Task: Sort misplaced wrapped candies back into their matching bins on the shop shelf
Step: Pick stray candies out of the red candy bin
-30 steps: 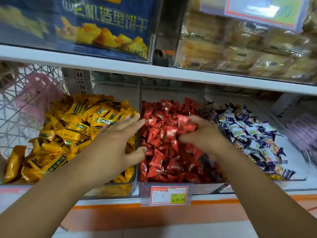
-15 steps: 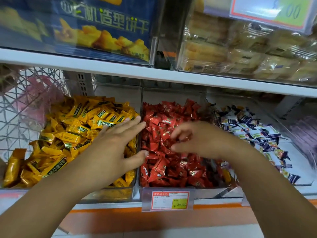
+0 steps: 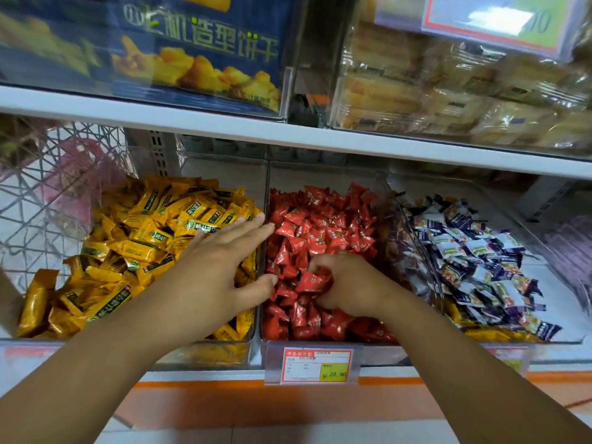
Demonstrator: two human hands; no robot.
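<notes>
Where the lower shelf is viewed from the far left, a white wire basket (image 3: 48, 187) is seen, with the clear yellow-candy bin (image 3: 205, 354) just beside it. This bin is filled with yellow wrapped candies (image 3: 137, 238). The left hand (image 3: 221, 267) is laid flat over the right part of the yellow pile, fingers spread wide and extended, nothing being held; its fingertips and thumb reach across the divider toward the next compartment. The middle bin (image 3: 267, 187) is filled with red wrapped candies (image 3: 320, 219), and a price label (image 3: 315, 365) is fixed to its front edge. The right hand (image 3: 349, 283) is pressed into the red pile with fingers curled inward around several red candies; whether one piece is actually gripped cannot be told. The right bin (image 3: 560, 331) is occupied by blue-and-white wrapped candies (image 3: 474, 257), with a few yellow pieces visible along its front edge. On the upper shelf, a blue biscuit box (image 3: 198, 49) and clear-wrapped pastries (image 3: 448, 91) are stored.
</notes>
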